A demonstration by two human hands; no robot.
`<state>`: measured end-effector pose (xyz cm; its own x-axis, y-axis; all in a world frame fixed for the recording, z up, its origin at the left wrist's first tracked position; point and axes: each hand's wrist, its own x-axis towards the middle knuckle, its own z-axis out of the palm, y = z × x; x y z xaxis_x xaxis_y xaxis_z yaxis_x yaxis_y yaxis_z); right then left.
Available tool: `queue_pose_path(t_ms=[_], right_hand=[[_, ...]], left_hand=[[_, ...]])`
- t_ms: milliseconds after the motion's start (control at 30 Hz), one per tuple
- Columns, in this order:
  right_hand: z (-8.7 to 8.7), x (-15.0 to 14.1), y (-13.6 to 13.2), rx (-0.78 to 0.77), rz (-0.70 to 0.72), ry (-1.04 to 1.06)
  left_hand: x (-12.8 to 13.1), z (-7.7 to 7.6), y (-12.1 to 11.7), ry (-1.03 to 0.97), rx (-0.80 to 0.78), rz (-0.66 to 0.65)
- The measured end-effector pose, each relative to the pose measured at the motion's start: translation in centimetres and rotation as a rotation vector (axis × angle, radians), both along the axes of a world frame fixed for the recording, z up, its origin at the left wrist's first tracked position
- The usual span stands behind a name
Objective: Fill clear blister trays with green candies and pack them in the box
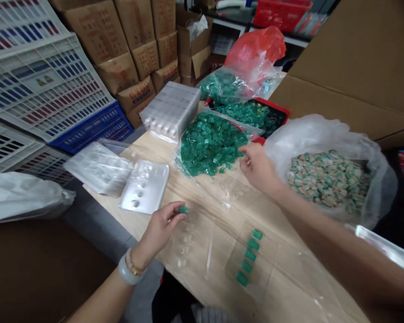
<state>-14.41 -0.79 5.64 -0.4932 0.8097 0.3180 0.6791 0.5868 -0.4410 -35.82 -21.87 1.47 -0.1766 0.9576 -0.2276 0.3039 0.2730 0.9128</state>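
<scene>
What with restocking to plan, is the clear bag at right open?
Open: the mouth of the clear plastic bag gapes wide, showing green-and-cream pieces inside.

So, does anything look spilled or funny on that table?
Yes, a few green square pieces seem to have slipped out at the front of the clear bag onto the wooden table. They look spilled because they lie loose, apart from the big heap.

Bright, even indoor light, source out of frame. Faint soft shadows on counter beneath left hand. White glare on clear plastic tray. Wide-angle bending at edges, stacked crates leaning. Slight blur on right hand.
</scene>
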Motion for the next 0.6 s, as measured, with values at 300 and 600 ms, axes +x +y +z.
queue_pose_path(t_ms=[300, 600], right_hand=[[-4.4, -2.6, -16.6, -0.597, 0.025, 0.403], [-4.3, -4.3, -17.2, -1.15, -0.078, 0.743]], left_hand=[[0.5, -0.3, -0.5, 0.104, 0.104, -0.085], [2.1, 1.1, 0.0, 0.323, 0.345, -0.226]])
